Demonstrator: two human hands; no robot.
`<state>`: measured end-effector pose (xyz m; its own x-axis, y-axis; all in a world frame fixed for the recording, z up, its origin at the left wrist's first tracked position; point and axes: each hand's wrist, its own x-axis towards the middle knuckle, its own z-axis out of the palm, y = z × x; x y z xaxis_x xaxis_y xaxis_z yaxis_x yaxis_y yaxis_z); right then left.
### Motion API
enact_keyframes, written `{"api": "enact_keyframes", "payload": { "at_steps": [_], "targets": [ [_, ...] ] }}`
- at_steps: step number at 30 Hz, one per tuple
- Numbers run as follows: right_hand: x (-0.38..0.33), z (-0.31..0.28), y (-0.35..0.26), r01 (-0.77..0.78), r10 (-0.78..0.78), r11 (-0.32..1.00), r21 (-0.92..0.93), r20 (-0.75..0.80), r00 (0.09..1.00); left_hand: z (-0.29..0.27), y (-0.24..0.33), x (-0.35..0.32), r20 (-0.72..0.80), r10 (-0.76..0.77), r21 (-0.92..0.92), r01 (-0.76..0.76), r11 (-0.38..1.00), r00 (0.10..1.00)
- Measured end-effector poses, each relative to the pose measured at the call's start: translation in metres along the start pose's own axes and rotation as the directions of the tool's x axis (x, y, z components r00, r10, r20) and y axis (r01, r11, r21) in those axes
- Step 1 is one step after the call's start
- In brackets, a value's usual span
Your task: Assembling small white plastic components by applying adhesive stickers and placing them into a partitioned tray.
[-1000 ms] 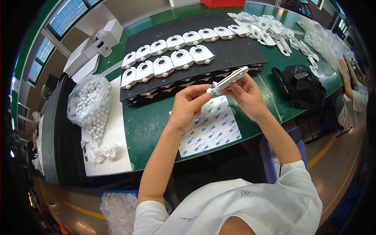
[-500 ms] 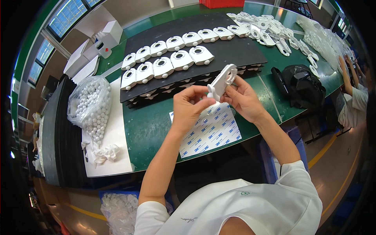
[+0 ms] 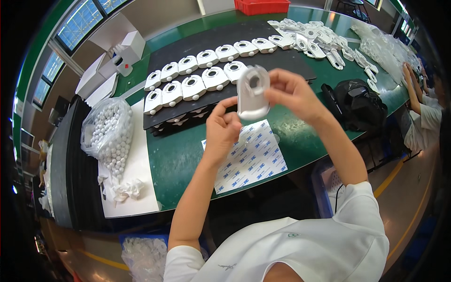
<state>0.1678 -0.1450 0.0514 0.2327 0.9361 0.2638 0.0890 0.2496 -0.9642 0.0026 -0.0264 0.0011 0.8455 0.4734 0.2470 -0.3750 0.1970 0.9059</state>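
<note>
My right hand (image 3: 293,96) pinches a white plastic part (image 3: 245,97) and holds it raised above the green table. The part is a flat plate with a round hole near its upper end and a thick, rounded lower edge. Close to the part's left side is my left hand (image 3: 222,131), its index finger stretched toward the edge and the other fingers curled in with the thumb. Whether the fingertip touches the part, or anything sits in the curled fingers, cannot be made out. Under my hands lies a printed white sheet (image 3: 251,162) on the table.
Two rows of similar white parts (image 3: 191,88) lie on stacked black boards (image 3: 282,68). A clear bag of white balls (image 3: 110,127) stands left, beside crumpled tissue (image 3: 129,189). Loose white parts (image 3: 310,37) are heaped far right, near a black bag (image 3: 359,103). Another person's arms (image 3: 413,89) reach in.
The white part has turned so its holed face shows upright, and it has moved slightly left. My left hand has come away from its lower end; my right hand has risen with it.
</note>
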Motion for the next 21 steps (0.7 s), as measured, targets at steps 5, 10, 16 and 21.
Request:
{"api": "enact_keyframes", "payload": {
  "at_steps": [5, 10, 16, 21],
  "targets": [
    [0.044, -0.047, -0.003, -0.132, -0.045, 0.880, -0.455, -0.359, 0.932, -0.027, 0.006, 0.006, -0.002, -0.309, -0.735, 0.208, 0.645, 0.951],
    [0.068, -0.074, 0.024, -0.357, 0.162, 0.816, -0.454, -0.414, 0.896, -0.027, -0.002, 0.009, 0.017, -0.354, -0.791, 0.229, 0.567, 0.935],
    [0.070, -0.086, 0.017, -0.385, 0.192, 0.747, -0.542, -0.379, 0.905, -0.033, -0.005, 0.007, -0.016, -0.376, -0.846, 0.188, 0.499, 0.926],
    [0.063, -0.188, 0.016, -0.420, -0.198, 0.313, -0.852, -0.491, 0.848, -0.018, 0.003, 0.010, -0.063, -0.419, -0.835, 0.182, 0.520, 0.906]
  ]
}}
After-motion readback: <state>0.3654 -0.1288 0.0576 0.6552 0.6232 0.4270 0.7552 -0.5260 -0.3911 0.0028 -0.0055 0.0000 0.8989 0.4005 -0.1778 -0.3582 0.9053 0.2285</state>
